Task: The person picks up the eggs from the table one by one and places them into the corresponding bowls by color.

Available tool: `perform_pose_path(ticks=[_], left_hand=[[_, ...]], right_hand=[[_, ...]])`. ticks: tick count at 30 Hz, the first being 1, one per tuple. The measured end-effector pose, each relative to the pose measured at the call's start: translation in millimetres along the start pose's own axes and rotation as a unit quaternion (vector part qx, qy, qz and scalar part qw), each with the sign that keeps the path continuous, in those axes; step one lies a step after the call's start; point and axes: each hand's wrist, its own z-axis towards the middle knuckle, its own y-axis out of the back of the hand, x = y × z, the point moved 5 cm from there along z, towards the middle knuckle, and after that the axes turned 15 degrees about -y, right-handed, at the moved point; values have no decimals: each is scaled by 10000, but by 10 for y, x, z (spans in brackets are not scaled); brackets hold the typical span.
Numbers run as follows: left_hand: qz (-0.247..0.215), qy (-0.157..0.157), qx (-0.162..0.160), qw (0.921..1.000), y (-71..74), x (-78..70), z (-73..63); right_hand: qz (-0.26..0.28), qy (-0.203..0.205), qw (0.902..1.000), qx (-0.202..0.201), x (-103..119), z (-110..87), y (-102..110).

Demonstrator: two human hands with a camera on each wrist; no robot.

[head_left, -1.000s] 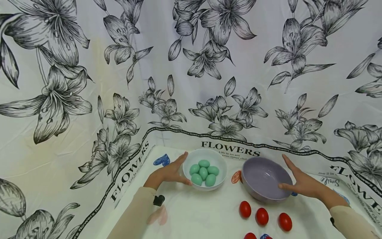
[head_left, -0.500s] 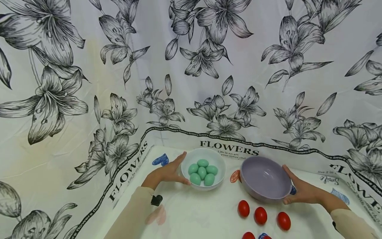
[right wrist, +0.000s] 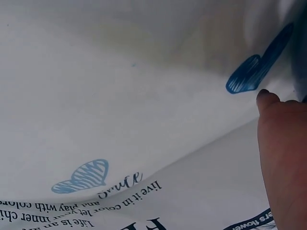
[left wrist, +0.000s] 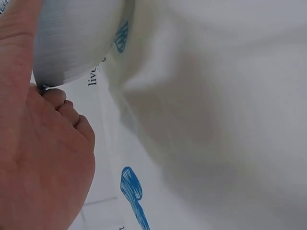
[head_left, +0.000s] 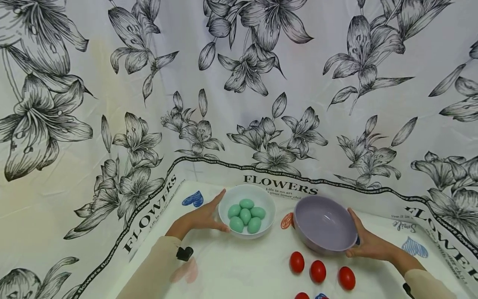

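Note:
A white bowl (head_left: 246,192) with several pale green eggs (head_left: 245,216) in it stands left of the middle in the head view. My left hand (head_left: 203,216) holds its left side, thumb at the front and fingers toward the back. In the left wrist view the fingers of this hand (left wrist: 48,153) curl up against the bowl's wall (left wrist: 76,43). To the right stands a purple bowl (head_left: 323,224) with nothing inside. My right hand (head_left: 367,244) grips its right side, thumb low at the front. Only a sliver of that bowl shows in the right wrist view, beside the hand (right wrist: 288,153).
Several red eggs (head_left: 318,272) lie on the white printed cloth (head_left: 239,265) in front of the purple bowl, some cut off by the lower edge. Behind both bowls the cloth rises into a flower-printed backdrop (head_left: 186,54).
My right hand has closed in on the purple bowl and now grips its side, its fingers lower than before. The left hand stays at the white bowl. The head view has shifted slightly.

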Motion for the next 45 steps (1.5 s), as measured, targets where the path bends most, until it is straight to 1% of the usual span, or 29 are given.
perform_pose_path(ticks=[3,5,7,8,9,11,13,14,15,17,18,19,21,23,26,28,30,32,34,37,39,45], left_hand=[[15,-84,-34,10000,4,-30,-26],[123,-286,-100,9995,17,-88,-54],[263,-693,-312,9968,29,-187,-93],[304,-915,-467,9942,29,-268,-116],[354,-1157,-655,9905,17,-355,-132],[307,-1645,-1064,9801,-52,-593,-147],[271,-2024,-1384,9691,-201,-870,-123],[238,-2161,-1453,9652,-305,-1014,-99],[222,-2291,-1480,9618,-425,-1154,-69],[132,-2547,-1410,9566,-684,-1411,1],[89,-2639,-1333,9552,-816,-1514,39],[-8,-2674,-1232,9557,-947,-1601,75],[-119,-2602,-1039,9599,-1186,-1715,149],[-136,-2427,-902,9658,-1379,-1754,226],[29,-1950,-713,9782,-1591,-1725,333],[179,-1657,-602,9842,-1690,-1677,393],[222,-1337,-457,9897,-1769,-1627,449],[232,-1135,-325,9927,-1833,-1589,498],[234,-1047,-253,9939,-1880,-1562,542],[201,-1040,-242,9941,-1936,-1526,589],[120,-1060,-288,9939,-1976,-1495,614],[-222,-1104,-470,9925,-2006,-1399,662]], right_hand=[[2,-118,9999,-102,-22,17,-20],[-32,-224,9996,-159,-17,27,-29],[-53,-321,9993,-190,1,48,-41],[-9,-337,9993,-171,15,61,-48],[27,-345,9993,-157,26,74,-53],[64,-371,9992,-138,44,95,-59],[124,-403,9990,-121,51,108,-59],[152,-422,9989,-109,49,110,-58],[159,-445,9988,-101,45,106,-57],[113,-494,9987,-110,27,91,-50],[92,-517,9986,-113,14,84,-45],[57,-545,9984,-115,-1,80,-39],[15,-567,9983,-118,-25,77,-27],[-9,-592,9982,-118,-41,79,-13],[58,-641,9979,-52,-48,80,-10],[125,-695,9975,1,-52,76,-12],[171,-754,9970,50,-62,76,-15],[156,-784,9968,69,-77,78,-15],[177,-833,9963,104,-96,81,-15],[181,-861,9960,145,-116,94,-22],[231,-890,9956,188,-132,96,-31],[227,-891,9956,191,-134,120,-37]])
